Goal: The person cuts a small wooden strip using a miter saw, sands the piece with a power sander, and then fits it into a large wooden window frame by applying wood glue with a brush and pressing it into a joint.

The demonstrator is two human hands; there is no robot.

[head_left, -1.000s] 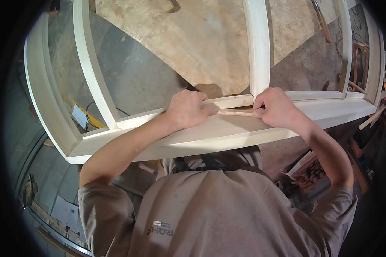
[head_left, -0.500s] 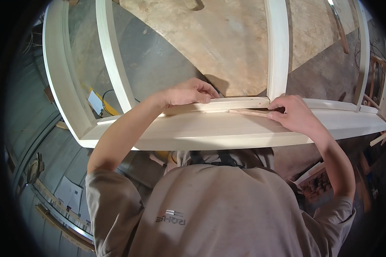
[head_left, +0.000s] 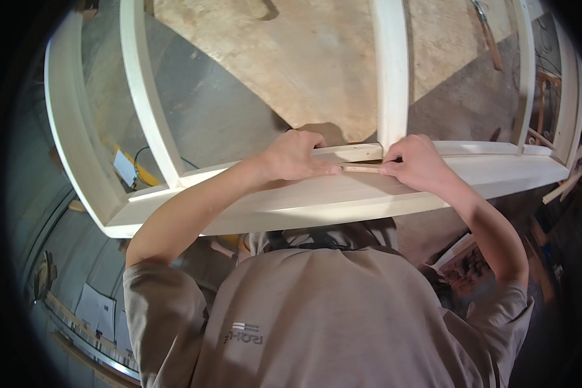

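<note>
Pinching a slim, straight wooden strip (head_left: pixel 361 169) is the right hand (head_left: pixel 418 164); left hand's (head_left: pixel 295 156) grip unclear.

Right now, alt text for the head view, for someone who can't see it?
The right hand pinches the right end of a thin wood strip on the near side of a pale wooden frame, beside an upright; the left hand is at the strip's left end. Floor shows through the frame.
</note>
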